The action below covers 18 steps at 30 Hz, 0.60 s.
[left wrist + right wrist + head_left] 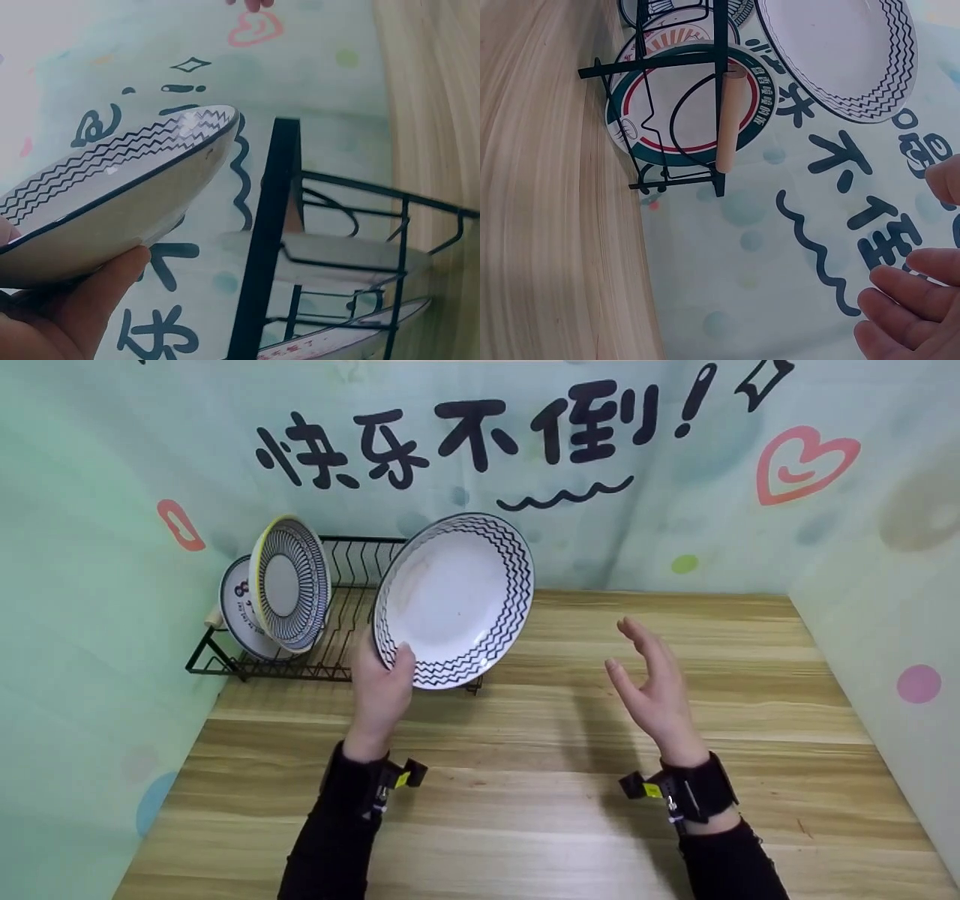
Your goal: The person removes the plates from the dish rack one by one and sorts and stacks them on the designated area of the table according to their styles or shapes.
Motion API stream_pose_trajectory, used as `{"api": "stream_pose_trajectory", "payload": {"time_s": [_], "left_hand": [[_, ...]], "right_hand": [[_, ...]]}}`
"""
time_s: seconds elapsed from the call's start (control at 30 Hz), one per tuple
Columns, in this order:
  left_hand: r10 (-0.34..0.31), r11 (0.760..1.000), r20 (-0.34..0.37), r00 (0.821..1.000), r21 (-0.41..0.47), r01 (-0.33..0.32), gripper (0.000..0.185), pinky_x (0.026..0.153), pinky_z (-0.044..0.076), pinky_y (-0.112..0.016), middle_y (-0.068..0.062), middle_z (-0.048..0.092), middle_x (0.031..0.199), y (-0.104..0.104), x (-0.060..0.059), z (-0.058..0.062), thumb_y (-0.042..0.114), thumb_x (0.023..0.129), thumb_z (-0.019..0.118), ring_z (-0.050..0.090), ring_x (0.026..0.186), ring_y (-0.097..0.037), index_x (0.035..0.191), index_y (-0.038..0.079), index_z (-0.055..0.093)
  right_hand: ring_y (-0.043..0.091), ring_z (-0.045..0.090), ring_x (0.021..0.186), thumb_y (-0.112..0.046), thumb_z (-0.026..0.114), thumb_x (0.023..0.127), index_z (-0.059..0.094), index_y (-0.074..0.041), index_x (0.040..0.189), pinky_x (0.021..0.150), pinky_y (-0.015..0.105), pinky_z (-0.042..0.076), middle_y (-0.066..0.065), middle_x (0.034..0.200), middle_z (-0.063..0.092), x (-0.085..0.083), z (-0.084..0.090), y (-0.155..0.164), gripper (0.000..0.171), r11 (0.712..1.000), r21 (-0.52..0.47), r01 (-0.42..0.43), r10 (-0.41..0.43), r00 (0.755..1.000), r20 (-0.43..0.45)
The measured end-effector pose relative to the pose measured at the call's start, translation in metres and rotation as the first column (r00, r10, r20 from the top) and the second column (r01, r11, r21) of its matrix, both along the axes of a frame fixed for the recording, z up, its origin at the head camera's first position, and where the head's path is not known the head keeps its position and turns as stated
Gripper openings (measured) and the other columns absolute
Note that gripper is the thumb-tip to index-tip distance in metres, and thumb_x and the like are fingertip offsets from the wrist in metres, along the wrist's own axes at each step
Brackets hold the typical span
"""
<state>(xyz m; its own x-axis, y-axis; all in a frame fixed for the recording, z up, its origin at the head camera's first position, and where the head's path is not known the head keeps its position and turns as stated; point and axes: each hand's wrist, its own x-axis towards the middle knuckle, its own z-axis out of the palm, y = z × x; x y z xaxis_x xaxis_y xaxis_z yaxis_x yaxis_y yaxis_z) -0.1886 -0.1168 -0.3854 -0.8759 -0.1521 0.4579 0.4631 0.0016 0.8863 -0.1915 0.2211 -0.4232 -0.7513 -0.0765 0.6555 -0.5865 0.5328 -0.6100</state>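
Observation:
A white plate (457, 592) with rows of black zigzag lines round its rim is held up, tilted, in front of the dish rack (349, 585). My left hand (382, 682) grips its lower left edge, thumb over the rim and fingers behind. In the left wrist view, the plate (127, 195) shows its pale underside, and the rack's black frame (274, 217) stands beside it. Off to the right, my right hand (656, 682) is raised with fingers spread apart from the thumb, holding nothing. The right wrist view has its fingers (915, 300) at the lower right.
At the rack's left end stand a yellow-rimmed patterned bowl (285, 577) and a plate (247, 615) with printed marks. A green-rimmed plate (679, 105) stands in the rack near its wooden handle (731, 124). The wooden table (525, 795) meets printed cloth walls (570, 540) behind and at the sides.

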Motion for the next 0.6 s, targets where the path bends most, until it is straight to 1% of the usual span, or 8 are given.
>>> {"api": "stream_pose_trajectory", "payload": {"time_s": [0.07, 0.17, 0.2, 0.27, 0.43, 0.53, 0.6], "left_hand": [[-0.037, 0.999, -0.009, 0.999, 0.014, 0.037, 0.056, 0.102, 0.048, -0.037, -0.022, 0.050, 0.138, 0.002, 0.000, -0.003, -0.010, 0.088, 0.048, 0.051, 0.125, -0.033, 0.143, -0.009, 0.038], [-0.095, 0.994, -0.011, 0.995, 0.044, 0.096, 0.060, 0.105, 0.045, -0.037, -0.019, 0.049, 0.140, 0.006, 0.000, -0.007, -0.011, 0.087, 0.047, 0.050, 0.128, -0.030, 0.146, -0.005, 0.036], [-0.103, 0.993, -0.007, 0.995, 0.054, 0.103, 0.060, 0.104, 0.046, -0.037, -0.020, 0.050, 0.139, 0.008, 0.000, -0.008, -0.012, 0.087, 0.048, 0.051, 0.127, -0.030, 0.145, -0.005, 0.037], [-0.102, 0.993, 0.016, 0.995, 0.059, 0.101, 0.061, 0.104, 0.047, -0.037, -0.020, 0.051, 0.139, 0.010, 0.000, -0.010, -0.011, 0.086, 0.048, 0.052, 0.126, -0.030, 0.146, -0.005, 0.037], [-0.075, 0.996, 0.088, 0.993, 0.056, 0.070, 0.057, 0.101, 0.049, -0.038, -0.024, 0.054, 0.133, 0.016, 0.001, -0.014, -0.008, 0.086, 0.049, 0.054, 0.122, -0.033, 0.142, -0.009, 0.040], [-0.090, 0.995, 0.102, 0.991, 0.055, 0.085, 0.056, 0.103, 0.047, -0.038, -0.025, 0.053, 0.134, 0.019, 0.001, -0.016, -0.007, 0.086, 0.050, 0.054, 0.123, -0.034, 0.142, -0.010, 0.040], [-0.099, 0.995, 0.109, 0.989, 0.043, 0.094, 0.057, 0.104, 0.046, -0.037, -0.024, 0.052, 0.136, 0.021, 0.002, -0.017, -0.007, 0.086, 0.050, 0.053, 0.125, -0.034, 0.142, -0.009, 0.040]], "right_hand": [[0.034, 0.051, 0.126, 0.002, 0.067, 0.090, 0.048, 0.007, 0.139, 0.109, 0.034, 0.037, 0.019, 0.136, 0.057, 0.000, 0.000, -0.001, 0.053, 1.000, -0.006, -0.008, 0.008, 1.000, 0.004], [0.035, 0.051, 0.126, 0.003, 0.067, 0.090, 0.048, 0.007, 0.139, 0.109, 0.034, 0.037, 0.019, 0.135, 0.057, 0.000, -0.001, -0.002, 0.053, 1.000, -0.014, -0.017, 0.017, 1.000, 0.005], [0.035, 0.051, 0.126, 0.003, 0.067, 0.090, 0.048, 0.008, 0.139, 0.109, 0.034, 0.038, 0.020, 0.135, 0.057, 0.000, -0.001, -0.002, 0.053, 1.000, -0.019, -0.021, 0.022, 1.000, 0.006], [0.035, 0.051, 0.126, 0.003, 0.068, 0.090, 0.048, 0.007, 0.139, 0.109, 0.033, 0.038, 0.020, 0.135, 0.057, 0.000, 0.000, -0.003, 0.053, 0.999, -0.025, -0.024, 0.024, 1.000, 0.012], [0.035, 0.052, 0.125, 0.005, 0.069, 0.088, 0.048, 0.008, 0.138, 0.108, 0.030, 0.038, 0.021, 0.132, 0.059, 0.002, 0.001, -0.007, 0.054, 0.999, -0.037, -0.030, 0.031, 0.999, 0.017], [0.038, 0.053, 0.122, 0.008, 0.068, 0.087, 0.047, 0.011, 0.137, 0.107, 0.029, 0.039, 0.024, 0.130, 0.059, 0.003, 0.003, -0.011, 0.055, 0.999, -0.033, -0.041, 0.041, 0.999, 0.008], [0.041, 0.054, 0.120, 0.011, 0.067, 0.086, 0.046, 0.015, 0.135, 0.106, 0.031, 0.041, 0.028, 0.128, 0.058, 0.005, 0.005, -0.015, 0.054, 0.999, -0.024, -0.042, 0.042, 0.999, 0.010]]}}
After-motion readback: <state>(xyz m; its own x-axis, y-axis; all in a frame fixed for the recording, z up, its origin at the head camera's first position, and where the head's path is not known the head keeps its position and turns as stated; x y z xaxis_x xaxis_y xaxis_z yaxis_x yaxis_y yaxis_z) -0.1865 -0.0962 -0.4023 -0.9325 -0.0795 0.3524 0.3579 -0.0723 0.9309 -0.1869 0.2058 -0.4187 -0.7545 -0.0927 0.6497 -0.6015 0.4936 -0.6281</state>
